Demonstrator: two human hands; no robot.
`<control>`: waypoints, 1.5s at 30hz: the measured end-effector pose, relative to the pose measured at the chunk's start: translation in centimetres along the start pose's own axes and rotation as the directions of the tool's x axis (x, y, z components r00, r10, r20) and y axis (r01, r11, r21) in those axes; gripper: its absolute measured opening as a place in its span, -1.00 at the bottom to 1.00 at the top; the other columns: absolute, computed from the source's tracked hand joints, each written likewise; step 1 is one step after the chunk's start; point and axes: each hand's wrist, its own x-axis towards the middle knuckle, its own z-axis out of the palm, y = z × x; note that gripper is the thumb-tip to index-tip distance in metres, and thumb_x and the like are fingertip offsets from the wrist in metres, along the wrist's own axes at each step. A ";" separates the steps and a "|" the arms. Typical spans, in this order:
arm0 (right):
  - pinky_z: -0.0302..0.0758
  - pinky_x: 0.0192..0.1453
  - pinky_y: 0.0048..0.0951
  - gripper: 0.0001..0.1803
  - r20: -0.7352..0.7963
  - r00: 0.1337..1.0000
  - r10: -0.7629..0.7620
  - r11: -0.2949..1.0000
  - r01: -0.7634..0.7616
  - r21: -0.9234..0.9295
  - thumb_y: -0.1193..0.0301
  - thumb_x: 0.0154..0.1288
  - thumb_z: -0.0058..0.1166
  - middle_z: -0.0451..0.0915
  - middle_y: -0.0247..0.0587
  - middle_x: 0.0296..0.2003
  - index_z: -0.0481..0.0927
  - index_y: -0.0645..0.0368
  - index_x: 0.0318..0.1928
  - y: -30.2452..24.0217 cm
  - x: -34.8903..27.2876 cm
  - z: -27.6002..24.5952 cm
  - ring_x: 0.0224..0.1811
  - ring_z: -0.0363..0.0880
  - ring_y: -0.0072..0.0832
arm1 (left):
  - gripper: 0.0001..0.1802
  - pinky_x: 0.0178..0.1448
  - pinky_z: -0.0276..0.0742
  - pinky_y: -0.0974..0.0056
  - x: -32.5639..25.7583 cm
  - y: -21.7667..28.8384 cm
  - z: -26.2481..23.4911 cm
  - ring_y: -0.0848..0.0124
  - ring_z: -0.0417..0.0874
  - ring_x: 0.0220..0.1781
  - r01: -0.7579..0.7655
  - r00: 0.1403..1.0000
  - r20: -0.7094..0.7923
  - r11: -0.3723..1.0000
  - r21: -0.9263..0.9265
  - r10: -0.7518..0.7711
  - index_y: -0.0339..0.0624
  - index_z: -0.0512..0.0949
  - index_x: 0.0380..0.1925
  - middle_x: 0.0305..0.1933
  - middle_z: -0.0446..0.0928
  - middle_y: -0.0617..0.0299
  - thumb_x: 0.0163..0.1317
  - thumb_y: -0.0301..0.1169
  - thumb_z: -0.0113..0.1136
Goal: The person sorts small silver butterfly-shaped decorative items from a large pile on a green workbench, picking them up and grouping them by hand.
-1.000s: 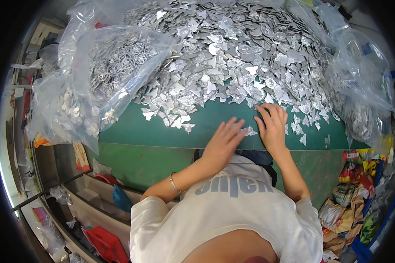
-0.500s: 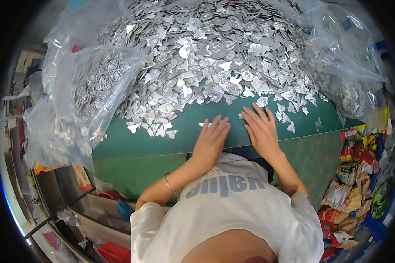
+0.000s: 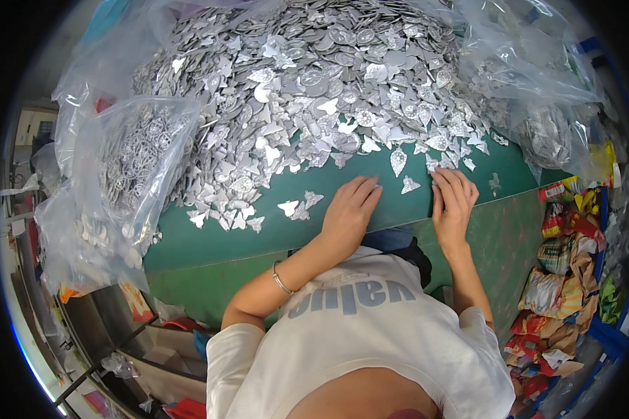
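A large heap of flat silver metal charms (image 3: pixel 314 91) covers the far part of the green tabletop (image 3: pixel 258 244). My left hand (image 3: pixel 349 213) rests on the near part, fingers pressed together and bent; what lies under its fingertips is hidden. A small group of charms (image 3: pixel 302 209) sits to its left. Between my hands lie a leaf-shaped charm (image 3: pixel 398 162) and a winged charm (image 3: pixel 409 184). My right hand (image 3: pixel 454 202) has its fingers drawn together and its fingertips at the heap's near right edge, beside small pieces. Whatever those fingertips hold is too small to make out.
A clear plastic bag (image 3: pixel 143 153) of openwork metal pieces stands at the left. Another clear plastic bag (image 3: pixel 545 133) lies at the right. Colourful packets (image 3: pixel 548 293) fill the lower right, and a drawer (image 3: pixel 164 349) is at the lower left.
Both hands have moved to the right, and their spread fingers have drawn together. A few charms now lie left of my left hand. A winged charm now shows between the hands.
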 end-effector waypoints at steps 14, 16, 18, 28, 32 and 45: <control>0.27 -0.15 -0.31 -0.78 0.069 0.997 0.017 0.999 -0.020 0.034 0.55 0.07 0.18 0.53 -0.27 -0.22 0.61 0.20 -0.19 -1.9 1.8 1.5 -0.19 0.42 -0.29 | -0.66 -0.13 0.32 0.18 -2.2 0.5 0.0 0.20 0.48 -0.17 0.123 0.976 -0.173 0.990 -0.071 -0.134 -0.19 0.54 -0.16 -0.20 0.49 0.17 0.00 -0.65 0.22; 0.27 -0.17 -0.31 -0.80 0.003 1.000 0.012 0.998 -0.012 0.058 0.55 0.08 0.17 0.54 -0.27 -0.26 0.60 0.20 -0.22 -1.5 2.6 2.1 -0.21 0.42 -0.29 | -0.65 -0.12 0.31 0.18 -2.3 0.6 -0.1 0.20 0.48 -0.17 0.139 0.972 -0.181 0.988 -0.071 -0.150 -0.19 0.54 -0.15 -0.19 0.49 0.17 0.00 -0.66 0.21; 0.27 -0.18 -0.30 -0.83 -0.018 1.000 -0.021 0.994 0.023 0.109 0.56 0.09 0.16 0.54 -0.26 -0.30 0.60 0.20 -0.25 -1.7 3.1 2.6 -0.22 0.43 -0.29 | -0.63 -0.11 0.31 0.18 -2.3 0.6 -0.2 0.20 0.48 -0.16 0.159 0.968 -0.182 0.984 -0.078 -0.171 -0.19 0.53 -0.13 -0.18 0.48 0.16 0.00 -0.66 0.21; 0.27 -0.21 -0.33 -0.87 0.109 0.971 -0.211 0.911 0.155 0.382 0.54 0.04 0.20 0.52 -0.25 -0.39 0.58 0.21 -0.34 -5.3 4.0 3.1 -0.28 0.42 -0.27 | -0.52 0.06 0.32 0.13 -2.6 0.8 0.2 0.15 0.46 0.02 0.250 0.938 -0.183 0.939 -0.235 -0.296 -0.19 0.47 0.01 -0.03 0.44 0.07 0.01 -0.63 0.23; 0.29 -0.17 -0.30 -0.85 0.218 0.964 -0.150 0.864 0.021 0.503 0.55 0.07 0.17 0.53 -0.24 -0.39 0.58 0.25 -0.29 -5.7 4.1 3.9 -0.26 0.43 -0.25 | -0.49 0.21 0.30 0.08 -1.9 1.2 -0.8 0.11 0.39 0.22 0.232 0.961 -0.154 0.973 -0.006 -0.230 -0.26 0.45 0.03 0.11 0.39 0.01 -0.02 -0.66 0.19; 0.35 -0.20 -0.30 -0.86 0.217 0.918 -0.332 0.864 0.203 0.461 0.58 0.03 0.17 0.46 -0.24 -0.34 0.56 0.20 -0.33 -5.8 4.9 3.9 -0.26 0.42 -0.25 | -0.56 0.22 0.41 0.05 -3.4 -0.3 -0.2 0.00 0.42 0.22 0.103 0.981 -0.137 0.963 -0.249 -0.140 -0.37 0.48 -0.05 0.12 0.41 -0.01 -0.02 -0.77 0.04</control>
